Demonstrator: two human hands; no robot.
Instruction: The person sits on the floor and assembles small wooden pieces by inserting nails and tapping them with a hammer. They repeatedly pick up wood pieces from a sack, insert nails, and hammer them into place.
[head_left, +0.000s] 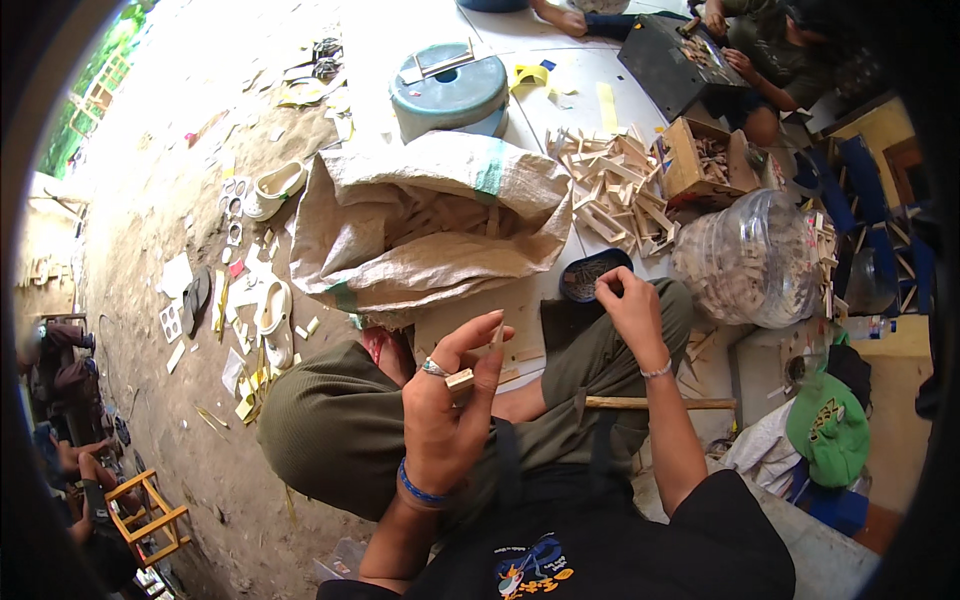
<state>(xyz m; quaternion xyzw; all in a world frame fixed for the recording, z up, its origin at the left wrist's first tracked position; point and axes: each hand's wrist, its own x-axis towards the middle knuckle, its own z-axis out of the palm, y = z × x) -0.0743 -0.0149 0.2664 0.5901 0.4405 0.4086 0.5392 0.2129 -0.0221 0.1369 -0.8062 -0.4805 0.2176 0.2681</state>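
Observation:
My left hand [440,425], with a ring and a blue wristband, is raised over my lap. Its fingers are closed on small pale wooden pieces [460,380]; one thin piece stands up between thumb and forefinger. My right hand [632,308] is pinched at the rim of a small dark blue bowl [585,285] holding what look like small nails. Whatever sits between those fingertips is too small to make out. Across my right thigh lies a hammer [660,403], its wooden handle pointing right. Ahead of my hands, a large woven sack [400,280] gapes, with wood pieces inside.
A heap of small wooden frames [610,185] lies beyond the bowl. To its right are a wooden box [695,170] and a clear plastic jar [740,260] of wood pieces. A round teal stool [450,100] stands behind the sack. Another person [775,70] works at far right.

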